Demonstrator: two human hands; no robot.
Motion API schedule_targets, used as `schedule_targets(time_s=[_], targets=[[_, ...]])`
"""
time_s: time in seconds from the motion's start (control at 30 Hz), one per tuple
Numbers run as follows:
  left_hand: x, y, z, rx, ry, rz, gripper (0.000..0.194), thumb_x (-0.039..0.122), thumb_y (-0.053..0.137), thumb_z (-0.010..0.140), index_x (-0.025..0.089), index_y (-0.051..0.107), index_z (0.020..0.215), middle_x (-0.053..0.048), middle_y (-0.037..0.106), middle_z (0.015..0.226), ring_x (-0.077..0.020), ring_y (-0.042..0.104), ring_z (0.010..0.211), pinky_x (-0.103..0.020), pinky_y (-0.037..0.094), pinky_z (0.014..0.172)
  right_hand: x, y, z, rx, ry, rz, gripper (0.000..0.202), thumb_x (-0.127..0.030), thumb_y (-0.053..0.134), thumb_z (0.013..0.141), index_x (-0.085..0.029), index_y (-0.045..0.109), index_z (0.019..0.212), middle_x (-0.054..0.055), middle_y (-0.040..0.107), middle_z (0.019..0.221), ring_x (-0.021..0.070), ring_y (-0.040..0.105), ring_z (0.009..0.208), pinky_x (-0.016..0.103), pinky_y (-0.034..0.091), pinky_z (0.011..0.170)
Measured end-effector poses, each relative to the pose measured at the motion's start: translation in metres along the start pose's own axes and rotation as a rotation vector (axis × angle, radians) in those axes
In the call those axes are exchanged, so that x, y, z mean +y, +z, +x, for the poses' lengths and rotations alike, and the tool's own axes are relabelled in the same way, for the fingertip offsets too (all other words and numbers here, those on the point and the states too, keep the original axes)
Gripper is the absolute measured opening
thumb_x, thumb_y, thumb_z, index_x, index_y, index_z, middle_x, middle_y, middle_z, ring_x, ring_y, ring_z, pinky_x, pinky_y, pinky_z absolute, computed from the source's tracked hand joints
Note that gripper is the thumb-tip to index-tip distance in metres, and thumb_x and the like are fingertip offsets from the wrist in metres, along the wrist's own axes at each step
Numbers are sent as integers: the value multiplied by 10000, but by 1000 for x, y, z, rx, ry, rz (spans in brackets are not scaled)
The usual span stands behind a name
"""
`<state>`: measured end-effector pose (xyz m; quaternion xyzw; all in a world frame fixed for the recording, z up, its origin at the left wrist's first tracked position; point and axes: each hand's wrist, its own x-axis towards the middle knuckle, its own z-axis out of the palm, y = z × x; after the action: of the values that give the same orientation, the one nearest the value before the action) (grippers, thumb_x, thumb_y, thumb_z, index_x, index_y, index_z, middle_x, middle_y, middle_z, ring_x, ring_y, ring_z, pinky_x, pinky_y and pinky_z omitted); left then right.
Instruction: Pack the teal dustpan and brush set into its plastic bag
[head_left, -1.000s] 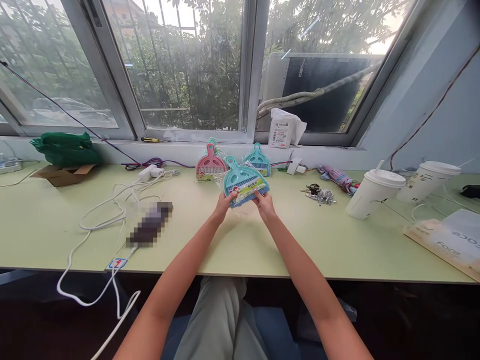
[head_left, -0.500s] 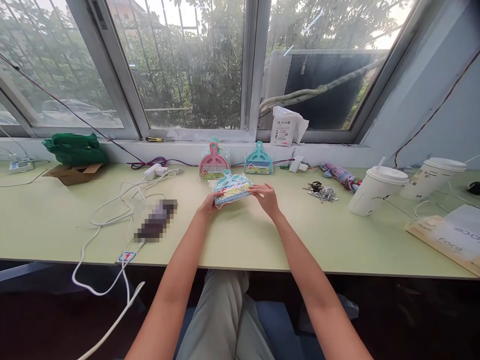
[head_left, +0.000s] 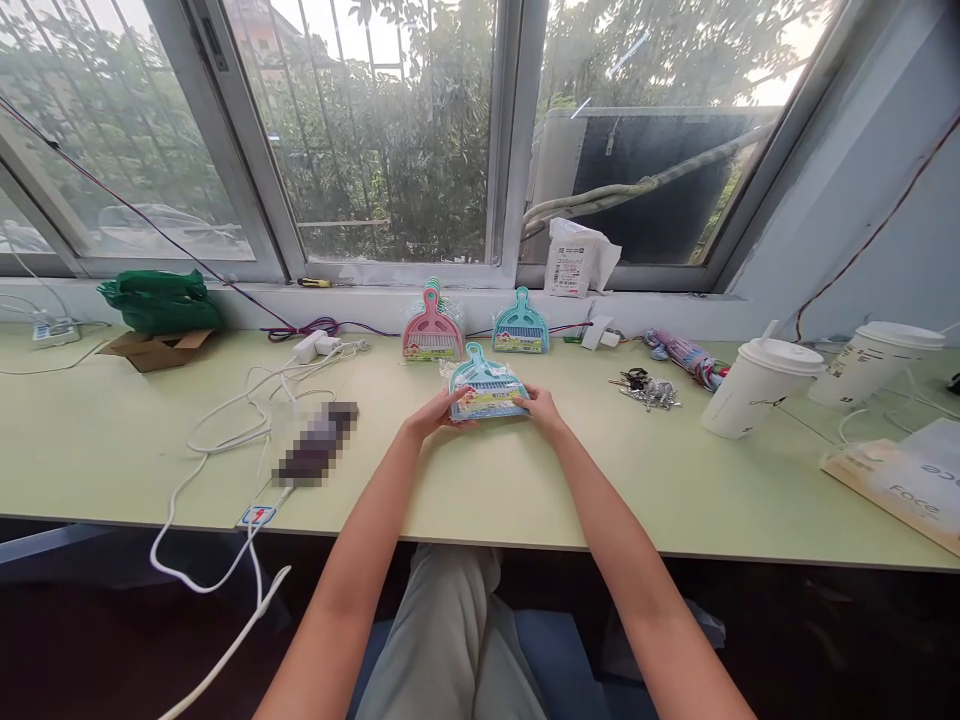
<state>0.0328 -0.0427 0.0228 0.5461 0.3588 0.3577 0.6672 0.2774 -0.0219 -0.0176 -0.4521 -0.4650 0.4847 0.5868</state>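
Between my two hands is a teal dustpan-and-brush set (head_left: 489, 386) in clear wrapping, its handle pointing away from me and a printed label across its front. My left hand (head_left: 438, 411) grips its left edge, thumb on top and fingers beneath. At the right edge, my right hand (head_left: 541, 409) is closed on it with the thumb on the front. Behind it, a pink dustpan set (head_left: 432, 328) stands upright against the wall, with more sets stacked behind. To its right, another teal dustpan set (head_left: 521, 325) leans on the wall.
White cables (head_left: 217, 430) and a blurred dark device (head_left: 315, 450) lie on the left of the pale green table (head_left: 495, 490). On the right are keys (head_left: 651, 390), a folded umbrella (head_left: 686, 358) and two white cups (head_left: 761, 385). A green bag (head_left: 157, 300) sits in a cardboard box.
The held teal set has turned from a tilt to more upright and level, facing me, and shifted slightly right. Both hands now hold its sides more firmly.
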Motion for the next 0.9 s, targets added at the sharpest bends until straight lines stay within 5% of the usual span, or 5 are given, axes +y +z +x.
schedule_targets(time_s=[0.2, 0.37, 0.57, 0.73, 0.9], targets=[[-5, 18, 11, 149, 332, 214, 1110, 300, 824, 587, 279, 193, 1500, -108, 653, 1132, -190, 661, 798, -317, 532, 688, 0, -3, 6, 335, -78, 168, 502, -209, 828, 466, -175, 619, 921, -29, 692, 733, 143, 638, 691, 319, 546, 716], [-16, 10, 37, 518, 334, 417, 430, 343, 669, 753, 226, 632, 1165, -24, 655, 726, -178, 613, 641, -280, 467, 635, -1, -1, 2, 318, -211, 88, 458, -259, 820, 475, -199, 535, 829, 1, 681, 836, 147, 635, 709, 291, 526, 680], [-8, -41, 40, 781, 242, 746, 98, 327, 661, 758, 237, 695, 739, -86, 687, 815, -272, 614, 894, -314, 418, 761, 11, 39, 23, 232, -340, -246, 308, -211, 681, 629, -210, 510, 885, 31, 657, 931, 157, 628, 685, 265, 489, 629], [-5, -97, 51, 895, 205, 929, 140, 309, 596, 809, 217, 701, 800, -121, 680, 949, -275, 615, 909, -335, 411, 783, 24, 96, 68, 171, -462, -534, 284, -117, 545, 724, -205, 522, 993, 78, 636, 1051, 195, 628, 882, 308, 491, 772], [-1, -149, 86, 1041, 235, 740, 294, 276, 642, 784, 231, 640, 1074, -102, 672, 954, -255, 630, 871, -326, 410, 766, 41, 138, 125, 150, -534, -906, 405, -124, 467, 820, -212, 494, 1214, 144, 533, 1306, 253, 585, 1098, 360, 479, 864]])
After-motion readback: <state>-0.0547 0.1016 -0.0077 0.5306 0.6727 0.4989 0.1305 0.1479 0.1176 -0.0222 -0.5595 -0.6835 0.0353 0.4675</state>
